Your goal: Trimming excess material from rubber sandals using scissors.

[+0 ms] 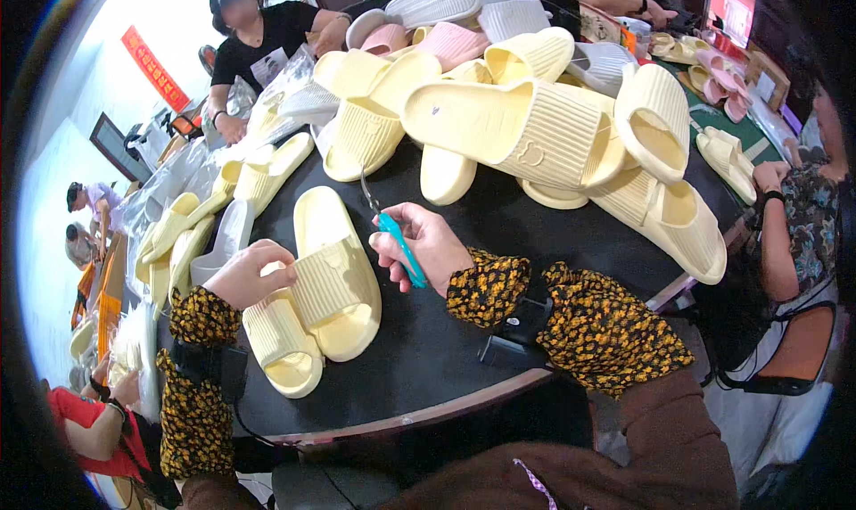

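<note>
Holds a teal-handled tool [410,259] in the right hand [437,250], with thumb and fingers closed around the handle and the thin, curved metal tip [366,189] directed away from the body. Bends the fingers of the left hand [248,276] over the rear of the left yellow slipper [283,354], close to the ribbed strap of the right yellow slipper [334,278]. Cannot tell whether pinching anything with those fingertips.

Has the right yellow slipper between the two hands and the left yellow slipper partly beneath the left hand, both flat on the black table [428,349], touching side by side, toes toward the body. Wears black-and-yellow patterned sleeves [615,332] behind both hands, with a dark strap around each.

Faces a heap of yellow slippers [535,135] beyond the right hand, topped farther off by grey slippers [435,0] and pink slippers [453,43]. Has a grey slipper [225,242] just past the left hand, then more yellow slippers [174,229] and clear plastic bags [178,176] out to its left. Sits opposite a person in black [272,51], beyond the left hand, and near another in patterned clothing [807,211], well right of the right hand.
</note>
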A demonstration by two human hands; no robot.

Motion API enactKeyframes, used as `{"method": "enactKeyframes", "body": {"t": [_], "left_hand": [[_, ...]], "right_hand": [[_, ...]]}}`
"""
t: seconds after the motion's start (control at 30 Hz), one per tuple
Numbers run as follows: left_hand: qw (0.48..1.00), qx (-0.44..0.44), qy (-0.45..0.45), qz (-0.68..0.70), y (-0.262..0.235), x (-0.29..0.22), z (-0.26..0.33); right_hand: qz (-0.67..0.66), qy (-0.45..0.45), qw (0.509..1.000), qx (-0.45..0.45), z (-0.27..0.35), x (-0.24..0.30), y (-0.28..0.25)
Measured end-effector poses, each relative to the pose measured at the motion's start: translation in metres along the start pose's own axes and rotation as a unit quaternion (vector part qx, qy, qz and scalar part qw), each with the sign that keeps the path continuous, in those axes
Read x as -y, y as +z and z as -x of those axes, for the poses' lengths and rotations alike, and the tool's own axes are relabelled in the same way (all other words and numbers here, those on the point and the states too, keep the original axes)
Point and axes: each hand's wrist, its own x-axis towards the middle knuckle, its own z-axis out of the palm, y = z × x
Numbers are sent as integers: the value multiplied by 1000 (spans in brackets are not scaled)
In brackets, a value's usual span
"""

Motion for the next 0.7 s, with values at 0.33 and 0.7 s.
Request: {"method": "enactKeyframes", "body": {"t": [0.33,0.7], "left_hand": [[964,82,-144,207,11,-5,19],[808,-221,-160,522,16,-11,5]], "right_hand": [[6,12,1000,16,0,1,-2],[41,-39,998,-10,8,16,6]]}}
